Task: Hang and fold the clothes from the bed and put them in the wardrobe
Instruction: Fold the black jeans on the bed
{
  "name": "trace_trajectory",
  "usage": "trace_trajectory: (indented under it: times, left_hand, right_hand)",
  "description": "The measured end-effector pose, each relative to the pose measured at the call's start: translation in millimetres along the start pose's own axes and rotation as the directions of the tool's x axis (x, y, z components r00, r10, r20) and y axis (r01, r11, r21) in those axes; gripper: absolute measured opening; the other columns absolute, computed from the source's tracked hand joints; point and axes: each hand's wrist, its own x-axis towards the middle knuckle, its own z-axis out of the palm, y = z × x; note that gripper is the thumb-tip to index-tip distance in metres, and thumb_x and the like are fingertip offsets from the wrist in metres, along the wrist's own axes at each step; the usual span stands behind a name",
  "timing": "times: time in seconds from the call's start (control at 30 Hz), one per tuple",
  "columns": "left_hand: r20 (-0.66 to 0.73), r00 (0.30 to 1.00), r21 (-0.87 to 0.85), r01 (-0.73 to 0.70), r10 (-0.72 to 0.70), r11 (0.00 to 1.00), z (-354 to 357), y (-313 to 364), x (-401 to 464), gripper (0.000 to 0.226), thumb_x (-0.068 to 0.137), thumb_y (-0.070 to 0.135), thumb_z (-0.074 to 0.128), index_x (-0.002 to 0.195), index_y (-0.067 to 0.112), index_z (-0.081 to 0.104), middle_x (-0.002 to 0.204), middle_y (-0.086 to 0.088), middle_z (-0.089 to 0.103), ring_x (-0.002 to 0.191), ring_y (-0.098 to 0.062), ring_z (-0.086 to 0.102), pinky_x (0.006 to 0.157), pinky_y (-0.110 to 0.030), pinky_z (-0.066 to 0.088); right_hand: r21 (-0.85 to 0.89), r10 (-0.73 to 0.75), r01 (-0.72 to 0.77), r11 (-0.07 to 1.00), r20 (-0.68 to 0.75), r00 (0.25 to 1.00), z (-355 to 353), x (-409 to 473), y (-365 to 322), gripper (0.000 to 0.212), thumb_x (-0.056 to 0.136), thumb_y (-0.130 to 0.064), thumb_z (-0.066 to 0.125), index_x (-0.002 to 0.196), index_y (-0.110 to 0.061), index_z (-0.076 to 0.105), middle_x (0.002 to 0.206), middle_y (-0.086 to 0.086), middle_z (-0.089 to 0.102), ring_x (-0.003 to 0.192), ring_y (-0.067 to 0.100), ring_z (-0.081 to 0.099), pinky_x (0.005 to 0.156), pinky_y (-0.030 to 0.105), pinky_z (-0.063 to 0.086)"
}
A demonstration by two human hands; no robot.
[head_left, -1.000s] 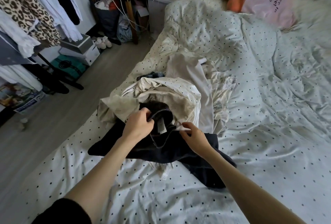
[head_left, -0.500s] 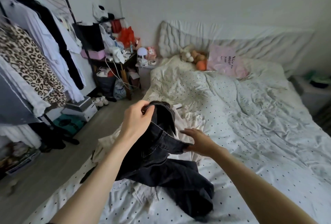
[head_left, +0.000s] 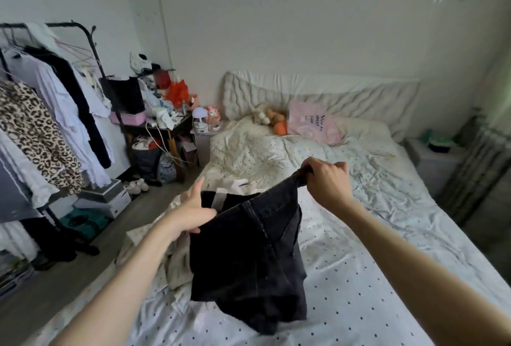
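**Black jeans held up by the waistband over the bed**

The right hand (head_left: pixel 327 182) has its fingers curled tight round one end of the waistband of the black jeans (head_left: pixel 249 257), raised at about 1 o'clock from the garment's middle. The left hand (head_left: pixel 193 211) grips the other end at 10 o'clock, thumb clamped on the denim, index finger pointing straight up. The jeans hang between both hands, their lower part bunched on the polka-dot bedsheet (head_left: pixel 359 276). A pile of cream clothes (head_left: pixel 177 260) lies on the bed just left of the jeans. A clothes rack (head_left: pixel 55 113) with a leopard-print garment (head_left: pixel 36 135) stands at 9 o'clock.
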Motion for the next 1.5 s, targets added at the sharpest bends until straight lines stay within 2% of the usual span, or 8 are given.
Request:
trace_trajectory:
  times: [0.13, 0.3, 0.43, 0.6, 0.73, 0.97, 1.1, 1.5]
  left_hand:
    - [0.239, 0.962, -0.005, -0.131, 0.128, 0.991, 60, 10, -18, 0.041, 0.092, 0.019, 0.045, 0.132, 0.027, 0.048, 0.092, -0.001, 0.057, 0.063, -0.009, 0.052, 0.047, -0.016, 0.042]
    - [0.449, 0.837, 0.175, -0.425, 0.313, 0.888, 108, 18, -32, 0.031, 0.088, 0.054, 0.053, 0.106, 0.029, 0.06, 0.103, 0.017, 0.056, 0.101, -0.004, 0.055, 0.078, -0.014, 0.041]
    - [0.503, 0.773, 0.286, -0.572, 0.388, 0.769, 156, 18, -44, 0.058, 0.075, 0.058, 0.066, 0.12, 0.024, 0.053, 0.12, 0.01, 0.052, 0.109, -0.008, 0.049, 0.094, -0.02, 0.038]
    - [0.323, 0.807, 0.055, -0.537, 0.494, 0.842, 191, 14, -62, 0.021, 0.079, 0.033, 0.067, 0.087, 0.015, 0.06, 0.083, 0.007, 0.062, 0.077, -0.007, 0.057, 0.062, -0.013, 0.039]
    - [0.136, 0.837, 0.078, -0.542, 0.53, 0.836, 183, 33, -65, 0.031, 0.08, 0.011, 0.063, 0.068, 0.015, 0.034, 0.062, 0.002, 0.042, 0.057, -0.014, 0.038, 0.048, -0.017, 0.03]
    - [0.201, 0.732, 0.529, -0.64, 0.651, 0.557, 169, 124, -65, 0.024, 0.088, 0.005, 0.047, 0.111, 0.012, 0.048, 0.111, -0.009, 0.053, 0.106, -0.03, 0.051, 0.084, -0.037, 0.035]
    - [0.224, 0.694, 0.774, -0.553, 0.684, 0.308, 180, 184, -74, 0.016, 0.085, 0.009, 0.049, 0.098, 0.013, 0.056, 0.113, -0.011, 0.053, 0.107, -0.03, 0.051, 0.089, -0.037, 0.031]
    - [-0.225, 0.298, 0.737, -0.57, 0.928, 0.362, 205, 423, -149, 0.02, 0.082, 0.008, 0.052, 0.099, 0.009, 0.063, 0.106, -0.015, 0.054, 0.099, -0.034, 0.054, 0.088, -0.037, 0.034]
  right_hand:
    - [-0.096, 0.006, -0.015, 0.995, -0.096, 0.995, -52, -15, 36, 0.025, 0.086, -0.007, 0.046, 0.101, -0.02, 0.061, 0.098, -0.002, 0.069, 0.085, 0.024, 0.061, 0.083, 0.035, 0.023]
    - [-0.083, 0.196, -0.217, 0.973, -0.203, 0.959, -99, -55, 75, 0.029, 0.085, -0.004, 0.046, 0.103, -0.019, 0.062, 0.102, 0.0, 0.069, 0.091, 0.025, 0.06, 0.08, 0.034, 0.021]
    - [-0.111, 0.311, -0.356, 0.928, -0.295, 0.903, -128, -89, 87, 0.03, 0.085, -0.004, 0.045, 0.106, -0.018, 0.062, 0.106, 0.002, 0.066, 0.097, 0.027, 0.058, 0.082, 0.035, 0.023]
    - [-0.23, 0.362, -0.433, 0.871, -0.296, 0.884, -147, -131, 93, 0.026, 0.085, -0.006, 0.046, 0.103, -0.017, 0.061, 0.102, 0.002, 0.066, 0.095, 0.027, 0.058, 0.083, 0.036, 0.025]
    - [-0.304, 0.484, -0.554, 0.775, -0.279, 0.83, -163, -181, 109, 0.018, 0.089, -0.016, 0.049, 0.101, -0.018, 0.063, 0.099, 0.002, 0.066, 0.095, 0.026, 0.058, 0.082, 0.036, 0.026]
    - [-0.434, 0.532, -0.599, 0.673, -0.279, 0.799, -201, -219, 143, 0.021, 0.084, -0.013, 0.049, 0.095, -0.02, 0.065, 0.096, 0.001, 0.066, 0.094, 0.025, 0.058, 0.083, 0.037, 0.024]
    - [-0.482, 0.542, -0.61, 0.629, -0.29, 0.789, -232, -221, 167, 0.016, 0.082, -0.01, 0.048, 0.091, -0.014, 0.061, 0.095, 0.005, 0.066, 0.092, 0.027, 0.059, 0.086, 0.038, 0.027]
    - [-0.336, 0.504, -0.764, 0.551, -0.597, 0.625, -419, -165, 278, 0.009, 0.084, -0.008, 0.051, 0.08, -0.014, 0.057, 0.085, 0.01, 0.066, 0.065, 0.021, 0.044, 0.085, 0.036, 0.03]
